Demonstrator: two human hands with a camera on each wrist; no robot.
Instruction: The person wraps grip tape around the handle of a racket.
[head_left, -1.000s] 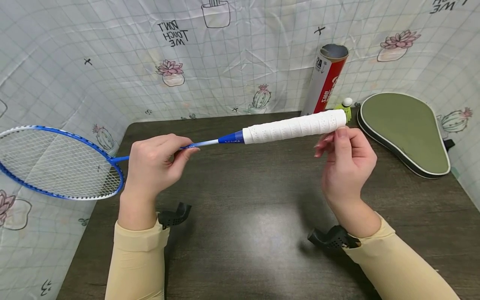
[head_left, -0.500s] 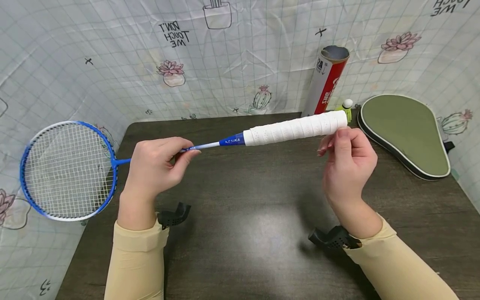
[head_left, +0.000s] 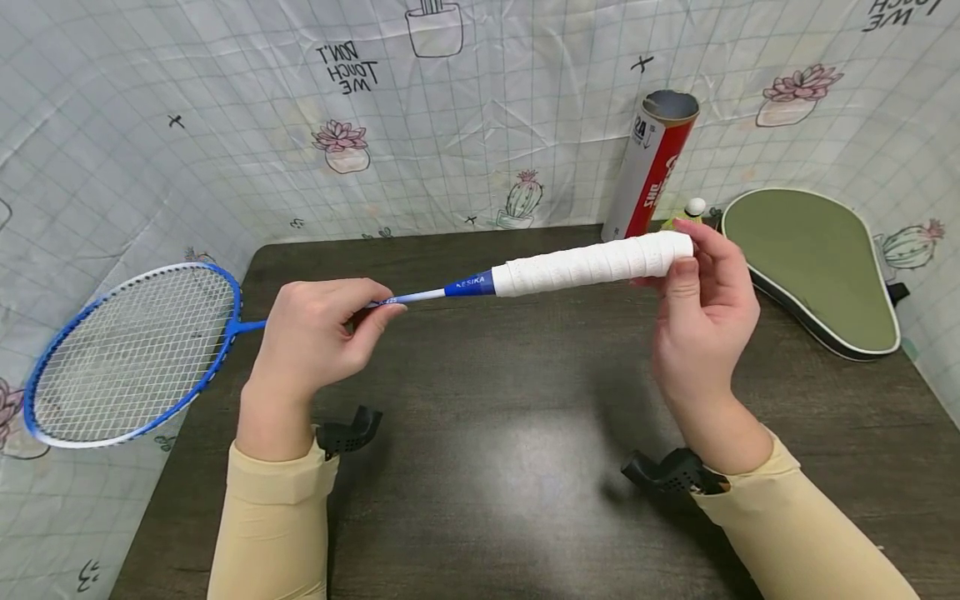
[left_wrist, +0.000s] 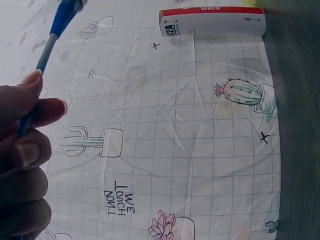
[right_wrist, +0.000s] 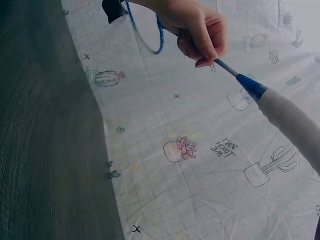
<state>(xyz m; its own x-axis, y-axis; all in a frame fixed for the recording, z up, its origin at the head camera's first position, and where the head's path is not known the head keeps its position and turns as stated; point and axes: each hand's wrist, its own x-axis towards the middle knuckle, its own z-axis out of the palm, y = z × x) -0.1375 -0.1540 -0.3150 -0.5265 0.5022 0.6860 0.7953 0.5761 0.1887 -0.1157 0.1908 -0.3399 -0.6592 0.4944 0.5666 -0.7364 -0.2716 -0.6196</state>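
Observation:
A blue and white badminton racket [head_left: 471,284] is held up across the head view, its strung head [head_left: 138,358] at the left and its white wrapped handle [head_left: 592,265] at the right. My left hand [head_left: 315,333] pinches the thin shaft between thumb and fingers. In the left wrist view the fingers [left_wrist: 30,150] curl round that shaft. At the butt end of the handle, my right hand [head_left: 705,325] grips with the thumb on the near side and a fingertip over the top. The right wrist view shows the handle [right_wrist: 290,122], but not the right hand's fingers.
Behind the handle stands a red and white shuttlecock tube [head_left: 648,167]. Beside it is a yellow-green shuttlecock with a white tip [head_left: 695,207]. A green paddle-shaped case [head_left: 817,267] lies at the right on the dark table [head_left: 495,467]. A patterned cloth [head_left: 450,125] hangs behind.
The racket has turned about its length, its head swinging from a flat view to a fuller one, then tilting. My right hand has shifted its fingers up around the handle's end.

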